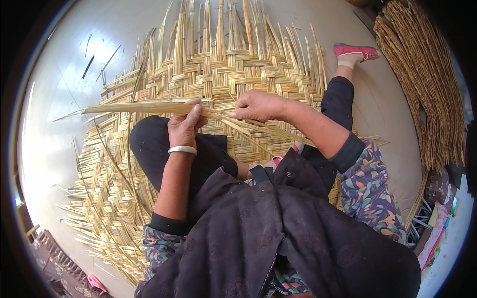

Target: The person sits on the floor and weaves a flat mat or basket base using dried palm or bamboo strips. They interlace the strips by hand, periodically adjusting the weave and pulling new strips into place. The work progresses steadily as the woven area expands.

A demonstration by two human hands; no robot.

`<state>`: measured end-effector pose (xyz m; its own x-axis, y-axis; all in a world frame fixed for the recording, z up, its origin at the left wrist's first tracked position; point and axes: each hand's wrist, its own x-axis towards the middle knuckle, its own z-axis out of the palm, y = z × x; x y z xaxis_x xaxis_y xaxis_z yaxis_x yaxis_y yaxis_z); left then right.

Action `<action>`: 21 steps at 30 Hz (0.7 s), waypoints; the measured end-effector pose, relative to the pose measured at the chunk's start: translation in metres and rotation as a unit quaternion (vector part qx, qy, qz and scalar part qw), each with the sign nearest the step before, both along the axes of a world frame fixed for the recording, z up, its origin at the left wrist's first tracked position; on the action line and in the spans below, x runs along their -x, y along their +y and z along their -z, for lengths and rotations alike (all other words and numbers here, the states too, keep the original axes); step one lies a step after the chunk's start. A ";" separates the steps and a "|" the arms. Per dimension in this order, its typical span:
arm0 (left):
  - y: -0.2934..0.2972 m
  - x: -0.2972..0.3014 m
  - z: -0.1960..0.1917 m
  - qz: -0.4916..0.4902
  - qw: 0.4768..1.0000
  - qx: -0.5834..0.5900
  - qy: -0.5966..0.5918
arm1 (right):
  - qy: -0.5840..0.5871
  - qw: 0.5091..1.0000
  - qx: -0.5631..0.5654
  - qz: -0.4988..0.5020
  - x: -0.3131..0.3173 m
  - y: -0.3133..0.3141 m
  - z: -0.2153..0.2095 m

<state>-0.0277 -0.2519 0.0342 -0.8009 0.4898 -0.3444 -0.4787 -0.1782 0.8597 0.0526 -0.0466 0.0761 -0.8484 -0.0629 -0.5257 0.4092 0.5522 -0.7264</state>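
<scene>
My left hand (pixel 187 125), with a pale bangle (pixel 183 149) at the wrist, is closed around a bundle of flat reed strips (pixel 144 108). The bundle's pointed end reaches out to the left. To its right, my right hand (pixel 258 106) is closed with the fingertips pinching the same strips, whose loose ends fan out toward the lower right. Beneath both hands spreads a large woven reed mat (pixel 208 79) with a crossed pattern. Long unwoven ends (pixel 221 30) stick out along its far edge. I sit on the mat, with one leg stretched toward the upper right.
A thick stack of brown, rough stalks (pixel 422 84) stands on the right. Loose dark slivers (pixel 88 67) lie on the smooth floor (pixel 54 99) at the upper left. A pink cloth (pixel 97 282) is at the lower left; a white metal rack (pixel 420 221) stands at the lower right.
</scene>
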 end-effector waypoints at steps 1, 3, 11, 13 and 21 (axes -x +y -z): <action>0.001 0.000 0.000 -0.012 1.000 -0.005 -0.002 | -0.022 0.999 0.022 -0.008 0.000 0.004 0.002; 0.002 0.000 0.002 -0.026 1.000 -0.016 -0.006 | 0.014 0.999 0.006 -0.034 -0.004 0.008 0.001; 0.001 0.003 0.003 -0.042 0.999 -0.001 -0.015 | 0.042 0.992 -0.071 -0.096 -0.018 0.015 0.002; 0.002 0.001 0.002 -0.041 0.999 0.001 -0.009 | 0.075 0.985 -0.117 -0.102 -0.024 0.017 0.006; 0.004 -0.001 -0.006 -0.054 0.997 -0.021 -0.052 | 0.090 0.988 -0.105 -0.075 -0.026 0.011 0.007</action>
